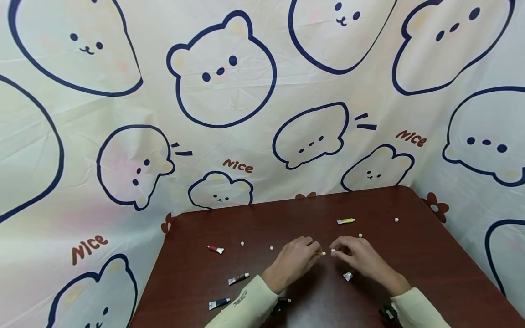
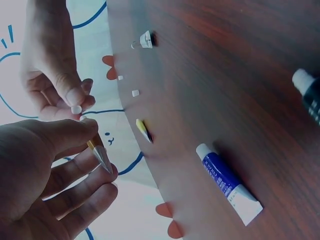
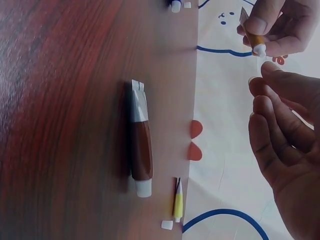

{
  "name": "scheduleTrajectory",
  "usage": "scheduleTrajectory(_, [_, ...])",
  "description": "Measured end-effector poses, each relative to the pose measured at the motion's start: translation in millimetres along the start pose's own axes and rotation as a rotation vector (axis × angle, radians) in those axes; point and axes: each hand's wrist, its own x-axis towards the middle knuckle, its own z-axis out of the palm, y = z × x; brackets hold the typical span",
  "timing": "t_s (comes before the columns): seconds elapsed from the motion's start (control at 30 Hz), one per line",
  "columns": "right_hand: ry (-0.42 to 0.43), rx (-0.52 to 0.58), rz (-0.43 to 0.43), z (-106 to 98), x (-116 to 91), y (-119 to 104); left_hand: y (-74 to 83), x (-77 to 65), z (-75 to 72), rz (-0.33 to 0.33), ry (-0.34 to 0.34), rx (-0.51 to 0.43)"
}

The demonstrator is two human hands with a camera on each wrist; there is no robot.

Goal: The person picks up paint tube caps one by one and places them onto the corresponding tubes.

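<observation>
My left hand (image 1: 294,262) pinches a small orange-yellow paint tube (image 3: 256,41) between thumb and fingers, its white nozzle end pointing at the other hand. Facing it, my right hand (image 1: 365,259) holds a small white cap (image 2: 76,109) between thumb and fingertip. In the head view a narrow gap separates cap and tube. Below the right hand lies a tube with a silvery end (image 1: 347,276), partly hidden. Dark tubes, one brown (image 1: 239,279) and one blue (image 1: 219,304), lie left of my left forearm, and another dark tube (image 1: 284,300) is partly covered by it.
A red tube (image 1: 215,249) lies at the table's left, and a yellow tube (image 1: 346,221) toward the back. Loose white caps (image 1: 271,248) are scattered over the brown table (image 1: 303,218). A cloth with bear drawings (image 1: 221,91) hangs behind the table.
</observation>
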Motion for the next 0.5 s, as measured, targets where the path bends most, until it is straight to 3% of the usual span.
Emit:
scheduleTrajectory(0.23, [0.012, 0.047, -0.062, 6.0, -1.1, 0.6, 3.5, -3.0, 0.2, 0.013, 0.017, 0.003])
scheduleTrajectory(0.5, [-0.016, 0.083, -0.053, 10.0, -3.2, -4.2, 7.3, -3.5, -0.2, 0.017, 0.024, -0.006])
